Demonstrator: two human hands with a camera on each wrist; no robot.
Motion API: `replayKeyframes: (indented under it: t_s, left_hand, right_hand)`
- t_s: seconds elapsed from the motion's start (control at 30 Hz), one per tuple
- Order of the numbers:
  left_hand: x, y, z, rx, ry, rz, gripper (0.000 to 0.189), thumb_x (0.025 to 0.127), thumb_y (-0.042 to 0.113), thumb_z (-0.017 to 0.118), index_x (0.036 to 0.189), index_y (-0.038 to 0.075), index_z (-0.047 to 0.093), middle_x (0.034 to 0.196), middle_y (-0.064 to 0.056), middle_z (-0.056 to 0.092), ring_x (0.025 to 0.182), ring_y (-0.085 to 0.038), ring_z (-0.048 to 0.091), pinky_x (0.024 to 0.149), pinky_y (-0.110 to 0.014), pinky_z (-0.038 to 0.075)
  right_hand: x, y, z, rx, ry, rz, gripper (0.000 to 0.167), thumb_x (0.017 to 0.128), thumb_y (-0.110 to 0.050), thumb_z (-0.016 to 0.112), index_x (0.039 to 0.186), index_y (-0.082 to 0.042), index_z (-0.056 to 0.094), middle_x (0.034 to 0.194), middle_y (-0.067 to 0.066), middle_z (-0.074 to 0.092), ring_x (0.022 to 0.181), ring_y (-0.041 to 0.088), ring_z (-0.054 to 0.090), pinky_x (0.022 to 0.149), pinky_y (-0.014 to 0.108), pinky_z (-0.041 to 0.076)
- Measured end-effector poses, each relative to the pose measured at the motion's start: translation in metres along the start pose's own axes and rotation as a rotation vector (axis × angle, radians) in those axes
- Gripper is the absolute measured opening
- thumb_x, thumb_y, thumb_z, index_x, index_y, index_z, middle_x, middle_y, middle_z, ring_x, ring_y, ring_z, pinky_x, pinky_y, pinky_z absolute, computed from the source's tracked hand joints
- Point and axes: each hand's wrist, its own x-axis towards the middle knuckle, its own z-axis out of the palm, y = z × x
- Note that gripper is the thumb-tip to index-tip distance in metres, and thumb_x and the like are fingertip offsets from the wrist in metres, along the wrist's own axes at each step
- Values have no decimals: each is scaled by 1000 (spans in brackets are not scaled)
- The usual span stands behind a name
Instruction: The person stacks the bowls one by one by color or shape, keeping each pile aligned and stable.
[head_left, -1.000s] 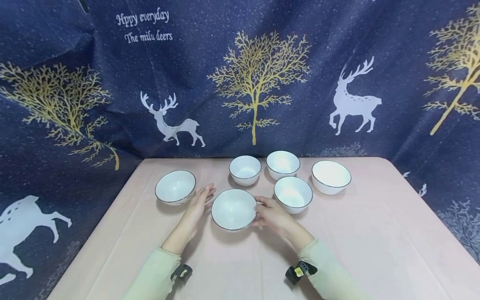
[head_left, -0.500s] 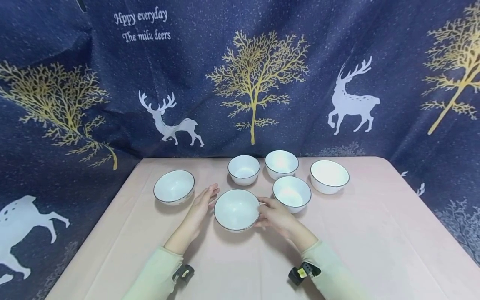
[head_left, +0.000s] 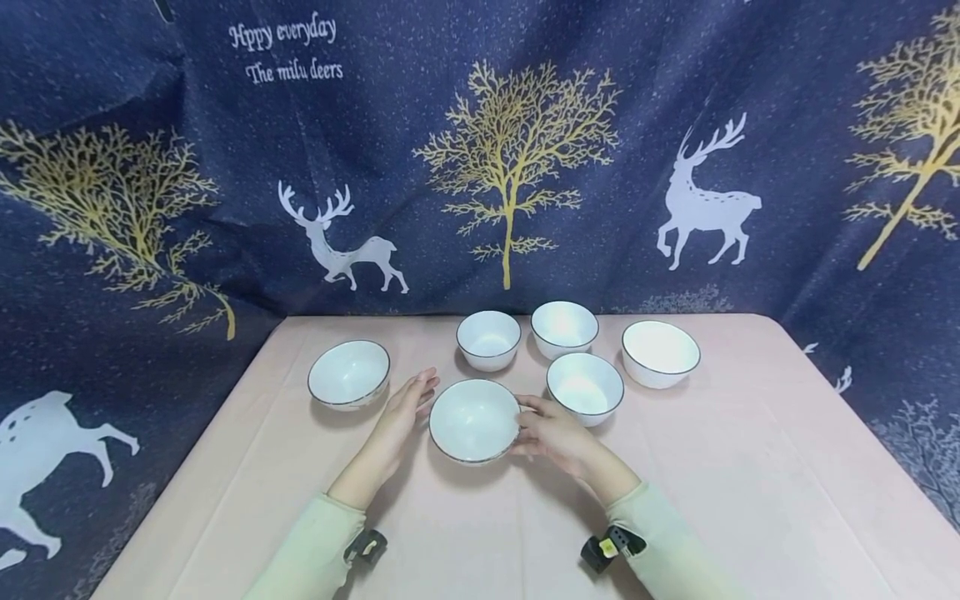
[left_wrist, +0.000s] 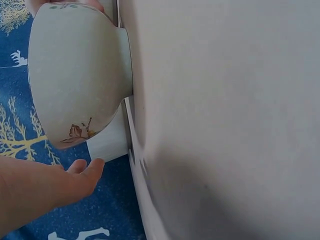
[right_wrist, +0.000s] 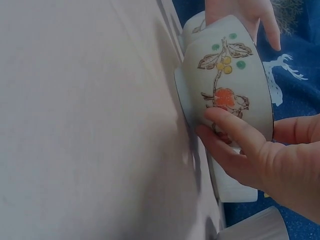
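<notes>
A white bowl (head_left: pixel 474 421) with a dark rim is between the two hands, mid-table in the head view. My right hand (head_left: pixel 553 435) grips its right side. In the right wrist view, the fingers (right_wrist: pixel 235 131) press on the bowl's outer wall, over a painted flower and berry pattern, with the thumb up at the rim. My left hand (head_left: pixel 397 410) is held upright at the bowl's left with its fingers extended. The left wrist view shows a gap between that hand and the bowl wall (left_wrist: pixel 80 75). Another white bowl (head_left: pixel 349 375) stands just left of the left hand.
Behind and to the right are several more white bowls: one back centre (head_left: pixel 489 342), one beside it (head_left: pixel 566 327), one close by the right hand (head_left: pixel 587 387), and one farther right (head_left: pixel 660 354). A pale pink cloth (head_left: pixel 750 483) covers the table; a blue deer-print curtain (head_left: pixel 450 42) hangs behind.
The bowl between the hands has shifted slightly to the right, and both hands have shifted along with it. The other bowls stay where they were.
</notes>
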Motion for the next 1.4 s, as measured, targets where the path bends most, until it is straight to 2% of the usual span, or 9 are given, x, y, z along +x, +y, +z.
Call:
replayKeyframes:
  t_s: [0.1, 0.33, 0.57, 0.7, 0.87, 1.0, 1.17, 1.27, 1.4]
  left_hand:
    - [0, 1, -1, 3, 7, -5, 63, 103, 49, 27, 150, 7, 29, 152, -16, 34, 141, -32, 29, 117, -48, 24]
    - [3, 3, -5, -10, 1, 35, 63, 104, 45, 31, 149, 1, 28, 150, -22, 34, 139, -39, 30, 116, -52, 24]
    - [3, 12, -12, 27, -8, 21, 60, 103, 43, 38, 149, 6, 30, 151, -17, 34, 140, -35, 30, 116, -50, 27]
    - [4, 20, -18, 28, -9, 20, 57, 104, 36, 40, 150, 5, 29, 152, -17, 32, 141, -35, 28, 115, -47, 31]
    - [7, 29, -33, 15, 13, 35, 53, 104, 27, 40, 150, 4, 28, 152, -17, 32, 140, -35, 30, 114, -44, 33]
    - [6, 36, -45, -13, 43, 62, 51, 105, 24, 39, 150, 3, 27, 153, -17, 31, 140, -35, 29, 115, -44, 31]
    - [5, 42, -63, -53, 88, 98, 54, 105, 25, 40, 151, 4, 24, 155, -18, 27, 141, -32, 28, 116, -43, 31]
    - [7, 45, -75, -79, 120, 147, 54, 105, 25, 41, 151, 2, 24, 153, -18, 29, 140, -28, 28, 115, -41, 32]
    - [9, 47, -93, -129, 171, 179, 55, 104, 23, 42, 151, 1, 24, 150, -16, 33, 136, -23, 31, 115, -40, 32]
  right_hand:
    - [0, 1, 0, 15, -3, -1, 53, 97, -5, 41, 144, 12, 24, 136, 36, 38, 106, 33, 61, 90, 41, 56]
    - [3, 6, -3, 31, -19, -11, 53, 97, -5, 43, 144, 12, 25, 136, 35, 37, 105, 31, 60, 91, 42, 55]
    - [2, 6, -5, 39, -20, -9, 54, 98, -6, 43, 145, 12, 22, 138, 37, 35, 109, 37, 59, 93, 42, 55]
    - [2, 6, -4, 37, -15, -5, 53, 98, -6, 43, 145, 11, 24, 137, 35, 37, 106, 32, 60, 92, 42, 55]
    - [2, 6, -3, 44, -22, -10, 54, 99, -6, 43, 145, 12, 21, 133, 36, 41, 100, 25, 62, 92, 42, 55]
    - [2, 6, -3, 44, -26, -17, 54, 99, -6, 43, 145, 13, 21, 132, 36, 41, 98, 24, 63, 92, 42, 55]
    - [2, 7, -4, 36, -28, -12, 53, 99, -6, 42, 145, 13, 22, 132, 35, 41, 99, 24, 62, 92, 41, 55]
    - [2, 7, -4, 32, -28, -11, 53, 99, -6, 42, 145, 13, 22, 132, 36, 41, 100, 26, 62, 92, 41, 55]
    - [2, 6, -3, 33, -32, -12, 54, 99, -7, 42, 145, 13, 21, 134, 37, 39, 103, 29, 61, 92, 42, 55]
